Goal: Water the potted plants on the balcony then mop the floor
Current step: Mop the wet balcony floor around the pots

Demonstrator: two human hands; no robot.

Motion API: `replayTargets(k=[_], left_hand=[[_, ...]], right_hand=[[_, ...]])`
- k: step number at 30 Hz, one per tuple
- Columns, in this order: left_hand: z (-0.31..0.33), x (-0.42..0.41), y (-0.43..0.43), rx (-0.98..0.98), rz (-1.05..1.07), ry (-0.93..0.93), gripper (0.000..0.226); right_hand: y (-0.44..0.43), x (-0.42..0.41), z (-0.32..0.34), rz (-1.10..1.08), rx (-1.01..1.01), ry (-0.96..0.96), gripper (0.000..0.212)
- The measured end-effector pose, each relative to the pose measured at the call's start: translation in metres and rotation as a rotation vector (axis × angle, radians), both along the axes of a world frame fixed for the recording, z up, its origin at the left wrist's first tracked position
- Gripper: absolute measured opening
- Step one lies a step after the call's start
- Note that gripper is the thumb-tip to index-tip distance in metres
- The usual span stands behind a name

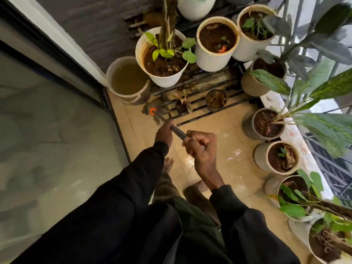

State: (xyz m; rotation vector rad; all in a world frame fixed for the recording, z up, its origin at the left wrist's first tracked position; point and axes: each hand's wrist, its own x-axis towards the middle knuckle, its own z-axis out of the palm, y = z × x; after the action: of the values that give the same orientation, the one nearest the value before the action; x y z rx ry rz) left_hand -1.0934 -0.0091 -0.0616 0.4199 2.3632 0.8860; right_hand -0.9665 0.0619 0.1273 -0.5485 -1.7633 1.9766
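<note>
Both my hands grip a grey mop handle (178, 132). My left hand (165, 131) holds it lower down, and my right hand (202, 147) holds the upper end. The mop head (152, 112), grey strands with an orange collar, rests on the beige tiled floor (219, 128) at the foot of a black metal plant rack (200, 106). Wet patches shine on the tiles to the right of my right hand. White potted plants (163, 60) stand on the rack, and more pots (266, 123) line the right edge.
A bucket (126, 80) of murky water stands in the far left corner by the sliding glass door (57, 130). A balcony railing (331, 162) runs along the right behind the pots. My bare feet stand on the tiles below my hands.
</note>
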Motion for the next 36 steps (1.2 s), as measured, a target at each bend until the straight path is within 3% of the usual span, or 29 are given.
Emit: replayTargets(k=[6, 11, 17, 24, 29, 33, 36], left_hand=[[0.032, -0.021, -0.012, 0.01, -0.024, -0.046, 0.02], [0.05, -0.02, -0.025, -0.044, -0.102, 0.051, 0.035], [0.039, -0.031, -0.043, -0.017, -0.078, 0.025, 0.052], [0.045, -0.067, -0.039, 0.016, -0.069, 0.124, 0.044], [0.039, -0.1, -0.054, -0.003, -0.098, 0.095, 0.058], [0.046, -0.126, -0.066, -0.055, -0.056, 0.093, 0.025], [0.051, -0.135, -0.073, 0.014, -0.002, 0.089, 0.02]], right_hand=[[-0.005, -0.052, 0.052, 0.009, 0.077, -0.011, 0.043], [-0.001, -0.08, 0.078, -0.034, 0.036, -0.048, 0.034], [0.001, -0.108, 0.073, 0.073, 0.054, -0.062, 0.038], [-0.005, -0.15, 0.074, 0.017, 0.088, 0.021, 0.031], [-0.026, -0.157, 0.06, 0.036, 0.127, 0.015, 0.034], [-0.051, -0.166, 0.056, 0.053, 0.134, -0.031, 0.034], [-0.061, -0.171, 0.057, 0.061, 0.147, -0.056, 0.04]])
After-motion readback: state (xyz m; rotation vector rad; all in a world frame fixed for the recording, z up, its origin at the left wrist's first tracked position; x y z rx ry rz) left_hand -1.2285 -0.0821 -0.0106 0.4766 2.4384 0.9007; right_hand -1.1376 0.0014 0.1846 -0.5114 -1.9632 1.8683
